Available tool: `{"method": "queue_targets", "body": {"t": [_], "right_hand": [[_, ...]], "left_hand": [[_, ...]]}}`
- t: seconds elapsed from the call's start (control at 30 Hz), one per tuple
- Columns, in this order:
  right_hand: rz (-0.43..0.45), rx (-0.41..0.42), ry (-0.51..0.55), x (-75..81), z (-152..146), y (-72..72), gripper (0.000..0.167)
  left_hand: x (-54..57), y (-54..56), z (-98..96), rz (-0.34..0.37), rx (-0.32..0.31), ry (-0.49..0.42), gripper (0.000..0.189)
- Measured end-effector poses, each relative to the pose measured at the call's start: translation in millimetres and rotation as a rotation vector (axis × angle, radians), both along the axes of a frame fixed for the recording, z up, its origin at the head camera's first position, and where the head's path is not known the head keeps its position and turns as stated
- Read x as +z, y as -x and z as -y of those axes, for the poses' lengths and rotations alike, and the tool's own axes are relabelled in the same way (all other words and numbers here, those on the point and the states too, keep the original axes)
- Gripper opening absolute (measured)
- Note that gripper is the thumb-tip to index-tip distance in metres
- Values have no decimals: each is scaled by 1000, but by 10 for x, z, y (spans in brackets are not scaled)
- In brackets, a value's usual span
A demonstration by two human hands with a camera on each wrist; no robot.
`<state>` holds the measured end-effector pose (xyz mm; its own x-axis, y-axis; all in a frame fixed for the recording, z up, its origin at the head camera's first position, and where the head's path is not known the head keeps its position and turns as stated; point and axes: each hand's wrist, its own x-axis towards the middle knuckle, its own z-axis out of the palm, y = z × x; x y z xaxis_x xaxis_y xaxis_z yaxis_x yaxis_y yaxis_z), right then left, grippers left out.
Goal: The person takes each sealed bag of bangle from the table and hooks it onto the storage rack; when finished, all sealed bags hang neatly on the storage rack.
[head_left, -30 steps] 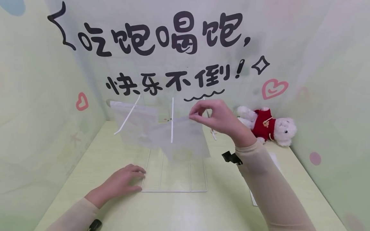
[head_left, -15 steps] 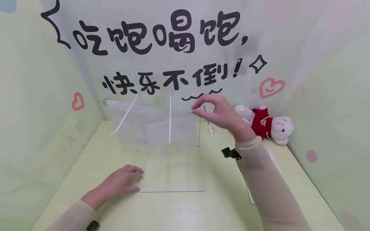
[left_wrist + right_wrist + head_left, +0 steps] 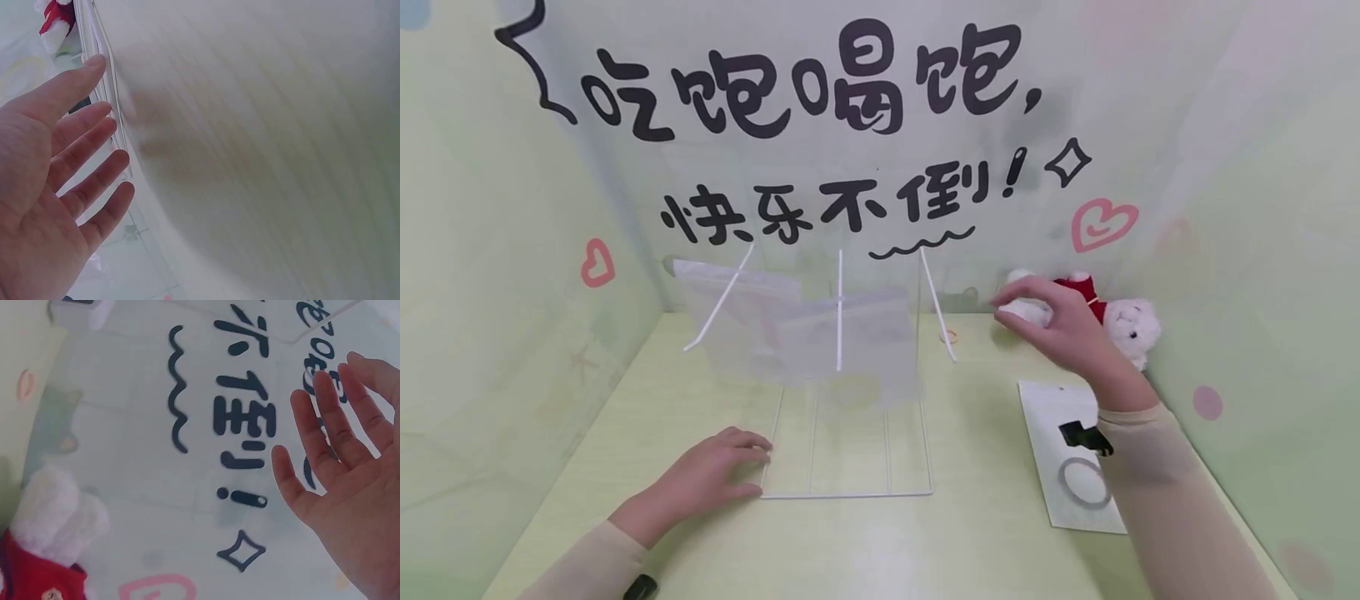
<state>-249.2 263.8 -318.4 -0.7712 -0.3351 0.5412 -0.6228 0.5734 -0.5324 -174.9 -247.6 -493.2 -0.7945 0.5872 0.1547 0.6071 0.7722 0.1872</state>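
Observation:
A white wire rack (image 3: 850, 496) stands on the table, with three prongs slanting forward. One translucent zip bag (image 3: 752, 321) hangs by the left prong, and a second zip bag (image 3: 857, 342) hangs at the middle prong. The right prong (image 3: 938, 304) carries nothing. My left hand (image 3: 711, 471) rests by the rack's base, loosely extended fingertips at its left wire; the left wrist view shows the palm (image 3: 31, 187) holding nothing. To the right of the rack, my right hand (image 3: 1067, 333) is raised and holds nothing, its fingers (image 3: 337, 431) spread in the right wrist view.
A flat white zip pouch (image 3: 1045, 467) with a ring mark lies at the table's right, partly under the right forearm. Behind the right hand lies a white teddy bear (image 3: 1133, 329) in red. A small orange ring (image 3: 950, 337) lies near the back wall. Printed walls enclose the table.
My right hand has released the middle zip bag and moved right, uncovering the right prong and more of the pouch. The bag now hangs straighter. My left hand has stayed at the base.

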Motion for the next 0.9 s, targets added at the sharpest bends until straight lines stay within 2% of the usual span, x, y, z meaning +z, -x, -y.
{"method": "queue_targets", "body": {"t": [0.13, 0.3, 0.4, 0.63, 0.9], "right_hand": [[49, -106, -81, -266, -372, -26, 20], [74, -143, -140, -579, -780, -65, 18], [124, -157, -151, -735, -981, -92, 16], [210, -184, -179, -984, -1275, -109, 14], [263, -210, -215, -1226, -1505, -56, 16]], "left_hand": [[4, -2, -7, -18, -11, -2, 42], [-4, -2, -12, -8, -7, 0, 41], [-3, 2, -16, -8, -8, -2, 40], [19, -9, 9, -17, -18, -17, 39], [-7, -12, 1, 30, 17, -22, 42]]}}
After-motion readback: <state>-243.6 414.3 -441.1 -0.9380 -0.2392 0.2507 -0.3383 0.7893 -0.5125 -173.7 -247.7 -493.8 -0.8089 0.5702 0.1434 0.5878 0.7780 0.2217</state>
